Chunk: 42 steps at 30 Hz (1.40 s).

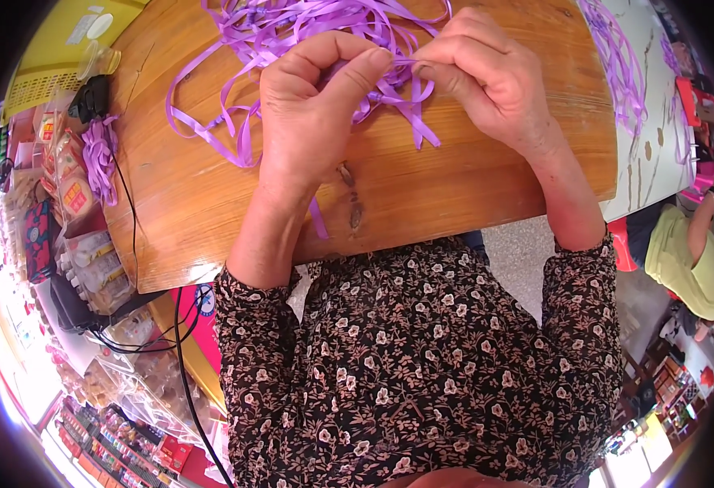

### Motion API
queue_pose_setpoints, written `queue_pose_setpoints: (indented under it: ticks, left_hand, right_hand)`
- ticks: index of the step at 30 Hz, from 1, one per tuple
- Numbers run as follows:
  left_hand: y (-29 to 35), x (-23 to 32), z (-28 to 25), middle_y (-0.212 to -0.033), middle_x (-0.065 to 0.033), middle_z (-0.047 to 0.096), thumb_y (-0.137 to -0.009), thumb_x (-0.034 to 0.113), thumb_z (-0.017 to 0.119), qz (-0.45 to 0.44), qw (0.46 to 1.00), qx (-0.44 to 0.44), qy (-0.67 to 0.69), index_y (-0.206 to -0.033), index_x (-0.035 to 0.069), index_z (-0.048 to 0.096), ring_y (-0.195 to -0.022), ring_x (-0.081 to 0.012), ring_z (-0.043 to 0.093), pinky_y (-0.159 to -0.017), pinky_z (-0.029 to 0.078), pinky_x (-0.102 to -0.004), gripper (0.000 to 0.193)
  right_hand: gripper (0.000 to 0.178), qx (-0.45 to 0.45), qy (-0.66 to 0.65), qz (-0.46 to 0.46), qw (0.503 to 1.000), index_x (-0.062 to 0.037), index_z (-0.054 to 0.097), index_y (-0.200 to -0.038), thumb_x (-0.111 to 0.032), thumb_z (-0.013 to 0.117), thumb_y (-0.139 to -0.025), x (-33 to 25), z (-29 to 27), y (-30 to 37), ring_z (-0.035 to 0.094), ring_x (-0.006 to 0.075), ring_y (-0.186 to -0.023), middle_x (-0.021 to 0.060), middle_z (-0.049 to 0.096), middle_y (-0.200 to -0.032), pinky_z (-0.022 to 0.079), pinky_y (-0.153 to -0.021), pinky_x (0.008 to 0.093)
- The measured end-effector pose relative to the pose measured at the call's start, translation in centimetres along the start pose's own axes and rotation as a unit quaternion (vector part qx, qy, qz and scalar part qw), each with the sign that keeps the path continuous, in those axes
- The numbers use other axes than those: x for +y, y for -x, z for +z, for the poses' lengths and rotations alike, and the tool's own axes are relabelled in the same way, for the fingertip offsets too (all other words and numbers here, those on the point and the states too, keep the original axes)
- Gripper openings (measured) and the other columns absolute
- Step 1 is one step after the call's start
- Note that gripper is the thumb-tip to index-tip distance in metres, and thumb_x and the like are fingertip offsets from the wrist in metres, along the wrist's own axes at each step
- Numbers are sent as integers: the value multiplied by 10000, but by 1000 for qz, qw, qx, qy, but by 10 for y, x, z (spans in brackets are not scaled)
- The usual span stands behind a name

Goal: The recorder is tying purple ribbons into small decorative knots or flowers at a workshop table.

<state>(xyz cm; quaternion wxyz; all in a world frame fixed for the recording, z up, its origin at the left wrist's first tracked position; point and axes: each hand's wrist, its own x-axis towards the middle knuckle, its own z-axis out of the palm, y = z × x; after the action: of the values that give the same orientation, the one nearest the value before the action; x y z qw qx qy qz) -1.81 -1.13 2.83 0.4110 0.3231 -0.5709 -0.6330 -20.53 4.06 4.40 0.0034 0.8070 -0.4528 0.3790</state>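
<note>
A tangled heap of purple ribbon [292, 23] lies at the far side of the wooden table, with loops trailing toward me. My left hand [312, 102] is closed, thumb and forefinger pinching a strand of purple ribbon. Just right of it, my right hand [487, 77] pinches the same narrow section between thumb and forefinger. Between the fingertips the ribbon looks gathered and thin; its exact shape there is too small to tell. Ribbon ends [424, 130] hang down below the hands, and another short piece shows beneath my left wrist.
The wooden table [471, 183] ends close to my body. A white table [658, 159] with more purple ribbons [621, 73] adjoins it on the right. At left are a yellow basket [44, 81], a purple ribbon bundle [99, 159] and black cables [182, 366]. A person in yellow-green [690, 264] sits far right.
</note>
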Motion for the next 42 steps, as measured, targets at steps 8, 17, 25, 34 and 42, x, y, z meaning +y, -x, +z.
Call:
queue_pose_setpoints:
  ticks: [8, 17, 25, 34, 42]
  left_hand:
    - [0, 1, -3, -683, 65, 578, -842, 94, 640, -62, 993, -24, 100, -852, 37, 658, -553, 8, 411, -476, 287, -154, 61]
    - [-2, 2, -4, -681, 65, 577, -845, 97, 640, -70, 991, -29, 113, -843, 42, 651, -547, 10, 409, -472, 291, -147, 56]
    - [3, 7, 2, -603, 78, 447, -872, 111, 592, -61, 980, -16, 187, -865, 33, 618, -480, -15, 304, -441, 212, -191, 83]
    - [6, 77, 3, -584, 70, 256, -917, 116, 483, 86, 938, -104, 319, -923, 20, 539, -487, -56, 199, -483, 198, -230, 111]
    - [15, 121, -76, -563, 49, 212, -903, 92, 522, 199, 877, -74, 430, -926, -8, 549, -483, -83, 182, -486, 185, -261, 106]
  right_hand:
    - [378, -3, -152, 108, 983, -25, 629, -1075, -102, 730, -718, 10, 11, 10, 576, 148, -747, 51, 611, -795, 452, -698, 256]
    - [363, 11, -161, 110, 981, -20, 630, -1067, -70, 724, -720, 4, 8, 8, 596, 149, -733, 62, 631, -822, 458, -675, 254]
    - [416, 15, -306, 161, 938, -15, 581, -1144, -31, 702, -747, 4, 19, 13, 587, 139, -826, 66, 628, -942, 467, -703, 253]
    - [424, -200, -551, 130, 800, -47, 589, -1115, -50, 744, -721, -34, 49, -17, 586, 110, -898, 44, 644, -1000, 465, -773, 268]
    - [147, -153, -440, 228, 855, -1, 644, -948, -24, 652, -803, -10, 5, 0, 591, 83, -814, 35, 635, -917, 470, -705, 222]
